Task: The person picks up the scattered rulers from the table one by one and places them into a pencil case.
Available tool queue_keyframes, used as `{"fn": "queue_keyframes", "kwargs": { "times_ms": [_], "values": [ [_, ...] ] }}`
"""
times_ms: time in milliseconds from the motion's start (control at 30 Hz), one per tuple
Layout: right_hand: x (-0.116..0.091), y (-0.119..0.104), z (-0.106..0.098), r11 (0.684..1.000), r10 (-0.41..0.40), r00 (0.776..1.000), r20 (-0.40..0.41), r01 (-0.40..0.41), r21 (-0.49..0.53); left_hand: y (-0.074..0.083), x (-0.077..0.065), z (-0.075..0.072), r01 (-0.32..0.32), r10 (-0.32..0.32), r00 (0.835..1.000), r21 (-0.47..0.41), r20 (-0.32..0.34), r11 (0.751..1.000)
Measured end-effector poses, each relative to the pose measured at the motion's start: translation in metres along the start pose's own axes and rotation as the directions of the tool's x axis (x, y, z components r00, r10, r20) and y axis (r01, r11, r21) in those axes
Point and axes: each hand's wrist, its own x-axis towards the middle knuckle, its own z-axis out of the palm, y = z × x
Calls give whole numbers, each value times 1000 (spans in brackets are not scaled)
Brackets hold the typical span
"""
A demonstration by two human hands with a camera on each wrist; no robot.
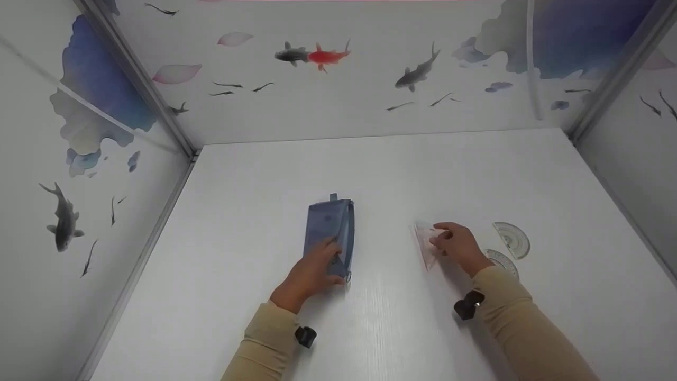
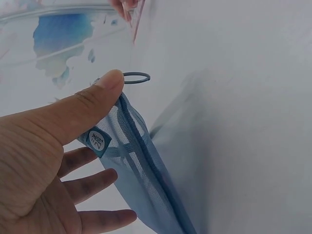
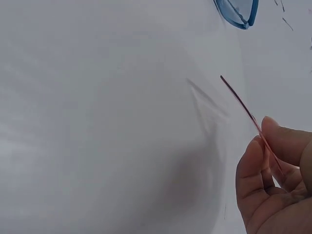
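Observation:
A blue mesh zip pouch (image 1: 321, 218) lies on the table in the head view. My left hand (image 1: 309, 272) holds its near end, the thumb by a small ring. In the left wrist view, the thumb touches the end of the pouch (image 2: 139, 161) beside a small label (image 2: 97, 141), the other fingers spread along it. My right hand (image 1: 457, 244) pinches a clear pinkish set square (image 1: 424, 246) between thumb and fingers. In the right wrist view, the set square (image 3: 239, 100) shows edge-on, raised above the table with its shadow below.
Two clear protractors lie right of my right hand, the farther protractor (image 1: 513, 239) whole in view, the nearer protractor (image 1: 500, 259) partly behind the wrist. The white table (image 1: 264, 174) is bounded by panels printed with fish, including the back panel (image 1: 365, 106).

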Motion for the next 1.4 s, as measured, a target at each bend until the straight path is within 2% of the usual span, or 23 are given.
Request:
{"fn": "queue_keyframes", "kwargs": {
  "times_ms": [467,900,1200,1400],
  "values": [
    [0,-21,30,987,3,1000,-6,-2,159,-1,1,1,-37,38,998,27,-42,999],
    [0,-32,55,961,25,1000,7,-26,275,2,-2,0,-22,22,999,2,-42,1000],
    [-1,-41,70,952,46,999,-12,-40,305,2,-3,1,-3,2,999,-11,-50,1000],
    [-1,-47,78,947,20,1000,-11,-16,321,2,-3,2,1,-1,999,-11,-48,1000]
  ]
}}
